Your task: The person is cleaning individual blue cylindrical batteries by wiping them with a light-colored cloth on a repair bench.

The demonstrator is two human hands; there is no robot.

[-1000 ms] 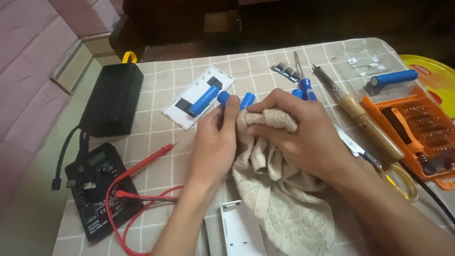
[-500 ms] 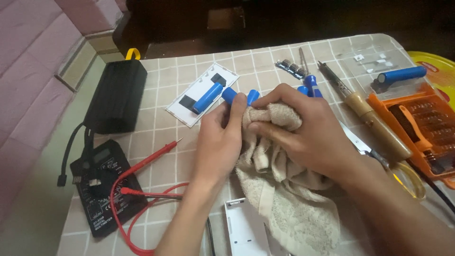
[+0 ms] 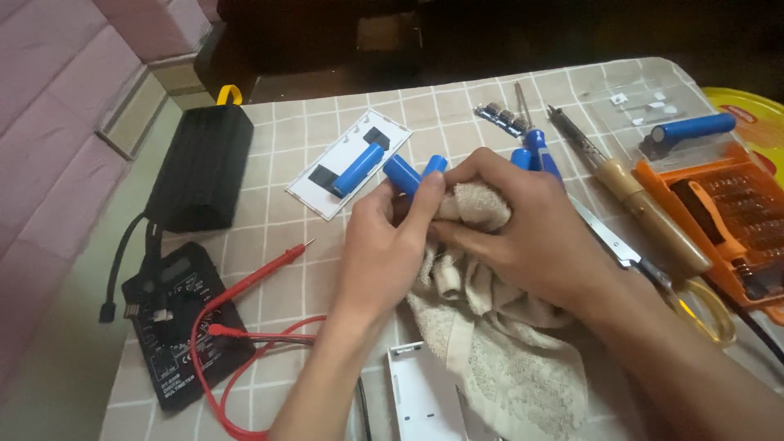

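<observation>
While in the orange tray (image 3: 739, 245), screwdriver bits (image 3: 751, 216).

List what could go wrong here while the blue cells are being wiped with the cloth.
1. The left hand pinches two blue cylindrical cells side by side while the right hand rubs them with the beige cloth; one might slip out.
2. The cloth trails over the table and could drag the white case.
3. The soldering iron and scissors lie close to the right forearm and may get knocked.

Dark grey multimeter screen (image 3: 175, 270) at table's left edge — clear plastic packet (image 3: 645, 102) far right, flat.
</observation>
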